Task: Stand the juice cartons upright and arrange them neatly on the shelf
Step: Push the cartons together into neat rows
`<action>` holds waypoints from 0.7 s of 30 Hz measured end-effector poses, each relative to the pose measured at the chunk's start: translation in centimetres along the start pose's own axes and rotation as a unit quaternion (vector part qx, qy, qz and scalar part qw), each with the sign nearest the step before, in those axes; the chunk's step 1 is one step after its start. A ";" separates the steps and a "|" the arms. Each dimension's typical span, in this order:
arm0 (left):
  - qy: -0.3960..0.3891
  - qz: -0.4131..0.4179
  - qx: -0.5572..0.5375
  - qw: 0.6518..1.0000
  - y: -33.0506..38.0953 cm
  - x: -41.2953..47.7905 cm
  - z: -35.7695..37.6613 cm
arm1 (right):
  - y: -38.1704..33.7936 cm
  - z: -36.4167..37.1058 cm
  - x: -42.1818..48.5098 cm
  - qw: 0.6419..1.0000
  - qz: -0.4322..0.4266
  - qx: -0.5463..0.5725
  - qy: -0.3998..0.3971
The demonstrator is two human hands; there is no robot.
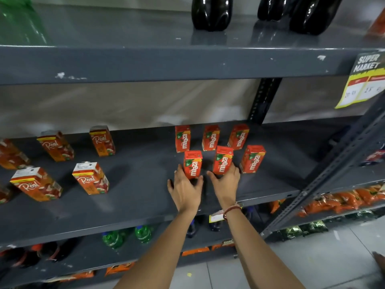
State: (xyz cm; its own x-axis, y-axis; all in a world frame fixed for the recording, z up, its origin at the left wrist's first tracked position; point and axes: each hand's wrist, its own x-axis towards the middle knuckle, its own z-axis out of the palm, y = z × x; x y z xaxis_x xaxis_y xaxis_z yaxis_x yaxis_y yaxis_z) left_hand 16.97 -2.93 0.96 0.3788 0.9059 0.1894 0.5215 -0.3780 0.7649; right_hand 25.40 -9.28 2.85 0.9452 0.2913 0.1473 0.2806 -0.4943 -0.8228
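Big cartons: five big juice cartons stand far off to the left of both hands, spread out on the same shelf. They stand up but turn different ways.

Left hand: the left hand is spread, with its fingers on both sides of the front left carton. It touches the carton low down. I cannot tell if it squeezes.

Front left carton: it stands tall, right past the left hand's fingertips. Its long side points up.

Right hand: the right hand is spread too, and cups the bottom of the front middle carton. A red band sits on the wrist.

Front middle carton: it stands up, leaning a little, just past the right hand.

Front right carton: it stands to the right of the right hand, close by, and no hand touches it.

Back row: three small cartons stand behind the front ones, farther from the hands.

Arms: both arms reach straight forward, side by side, palms down.

Next move, I think: each hand is already at its own carton, so they could slide the two into line with the others.
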 end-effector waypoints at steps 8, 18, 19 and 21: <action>0.076 -0.037 0.036 0.996 0.2 0.1 1.8 | 0.1 0.2 0.3 1.000 0.001 -0.002 0.013; 0.091 -0.040 0.038 0.994 -0.1 -0.2 1.6 | 0.2 -0.3 0.1 1.000 0.001 0.006 -0.026; 0.089 -0.040 0.040 0.994 -0.1 -0.2 1.6 | 0.1 -0.3 0.1 1.000 0.005 0.008 -0.025; 0.085 -0.041 0.046 0.995 -0.2 -0.2 1.6 | 0.1 -0.3 0.1 1.000 0.009 0.013 -0.024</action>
State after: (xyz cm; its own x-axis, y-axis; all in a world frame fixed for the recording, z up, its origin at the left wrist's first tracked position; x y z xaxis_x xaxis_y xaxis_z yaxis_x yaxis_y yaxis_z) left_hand 18.02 -3.35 -0.18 0.2025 0.9504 0.2362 0.6160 -0.3111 0.7237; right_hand 25.53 -9.56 2.93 0.9410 0.3211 0.1064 0.2580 -0.4781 -0.8395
